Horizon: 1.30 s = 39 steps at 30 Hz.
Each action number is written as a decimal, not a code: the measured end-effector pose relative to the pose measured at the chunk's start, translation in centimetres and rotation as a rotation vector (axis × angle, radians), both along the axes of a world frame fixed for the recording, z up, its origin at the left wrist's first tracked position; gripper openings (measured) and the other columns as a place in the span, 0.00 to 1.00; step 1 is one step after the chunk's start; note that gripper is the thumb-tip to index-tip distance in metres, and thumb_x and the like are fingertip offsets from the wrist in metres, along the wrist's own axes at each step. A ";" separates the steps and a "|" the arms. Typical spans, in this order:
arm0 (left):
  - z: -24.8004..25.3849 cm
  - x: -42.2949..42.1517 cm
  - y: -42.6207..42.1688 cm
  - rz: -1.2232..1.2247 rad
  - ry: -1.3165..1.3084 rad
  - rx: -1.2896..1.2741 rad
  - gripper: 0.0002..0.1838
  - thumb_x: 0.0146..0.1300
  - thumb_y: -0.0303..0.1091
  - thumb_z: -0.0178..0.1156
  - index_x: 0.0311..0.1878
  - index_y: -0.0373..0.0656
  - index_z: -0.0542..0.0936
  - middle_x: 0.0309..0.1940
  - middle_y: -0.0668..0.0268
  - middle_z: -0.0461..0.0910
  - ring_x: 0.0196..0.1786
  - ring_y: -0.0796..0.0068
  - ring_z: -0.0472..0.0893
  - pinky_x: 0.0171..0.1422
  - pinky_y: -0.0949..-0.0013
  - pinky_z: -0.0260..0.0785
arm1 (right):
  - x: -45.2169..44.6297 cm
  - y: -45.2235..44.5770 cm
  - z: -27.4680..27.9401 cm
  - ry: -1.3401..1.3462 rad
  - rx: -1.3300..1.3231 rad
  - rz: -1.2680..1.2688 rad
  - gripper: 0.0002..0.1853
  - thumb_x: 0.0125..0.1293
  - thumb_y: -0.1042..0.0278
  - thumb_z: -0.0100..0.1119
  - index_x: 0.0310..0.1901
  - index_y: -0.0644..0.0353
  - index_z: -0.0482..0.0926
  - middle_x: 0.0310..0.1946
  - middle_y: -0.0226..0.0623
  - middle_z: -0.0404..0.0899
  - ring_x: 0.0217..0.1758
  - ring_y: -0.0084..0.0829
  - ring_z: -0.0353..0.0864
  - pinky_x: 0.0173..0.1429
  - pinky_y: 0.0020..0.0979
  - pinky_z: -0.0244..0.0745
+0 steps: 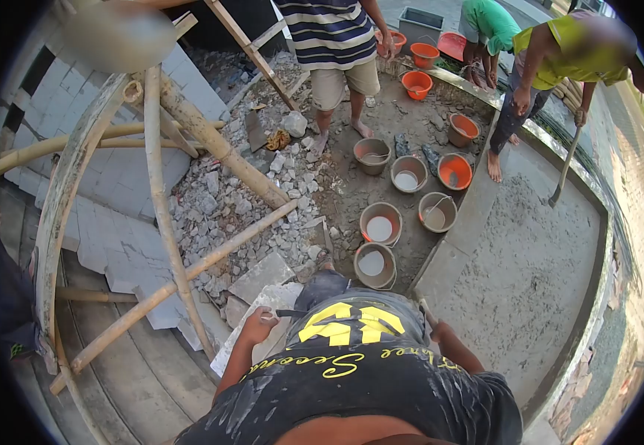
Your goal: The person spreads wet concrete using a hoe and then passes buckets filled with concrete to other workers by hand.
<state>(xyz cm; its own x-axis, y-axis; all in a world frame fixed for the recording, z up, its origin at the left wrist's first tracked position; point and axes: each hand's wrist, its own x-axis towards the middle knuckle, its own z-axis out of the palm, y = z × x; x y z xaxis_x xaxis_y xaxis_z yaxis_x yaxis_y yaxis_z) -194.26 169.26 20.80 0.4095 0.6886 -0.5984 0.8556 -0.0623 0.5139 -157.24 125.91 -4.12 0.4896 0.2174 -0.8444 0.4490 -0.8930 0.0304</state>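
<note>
At the left of my body, my left hand (261, 325) is closed, fingers curled. A short dark strip (289, 313) reaches from beside it toward my shirt; whether the hand grips it is unclear. On the other side my right hand (440, 332) is closed around a light wooden handle (427, 311), whose far end is hidden. My black shirt (366, 371) with yellow print fills the lower middle. Ahead of me stand several buckets, including a grey one (374, 265) and an orange-lined one (380, 224), both with pale greyish contents. Wet concrete (514, 282) spreads at my right.
Bamboo poles (188, 278) cross over rubble (225, 193) at left. A person in a striped shirt (325, 37) stands ahead. One in yellow-green (578, 55) holds a long-handled tool (568, 159) in the concrete; another in green (494, 26) bends down. A dark-clothed person (3, 289) is far left.
</note>
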 end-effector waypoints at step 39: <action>-4.6 71.8 59.6 -0.488 -0.317 -0.300 0.29 0.61 0.39 0.65 0.61 0.30 0.69 0.54 0.52 0.77 0.54 0.68 0.77 0.60 0.66 0.69 | 40.7 60.2 8.3 -0.338 0.579 -0.764 0.25 0.54 0.55 0.67 0.49 0.63 0.76 0.47 0.53 0.80 0.53 0.50 0.79 0.57 0.43 0.74</action>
<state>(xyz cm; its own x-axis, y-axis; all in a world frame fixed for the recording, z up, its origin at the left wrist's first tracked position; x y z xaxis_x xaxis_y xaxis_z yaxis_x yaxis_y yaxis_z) -122.50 228.85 16.18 0.8212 0.2010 -0.5341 0.5691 -0.2202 0.7922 -116.49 186.14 4.22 0.8624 0.0784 -0.5001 -0.1998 -0.8550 -0.4786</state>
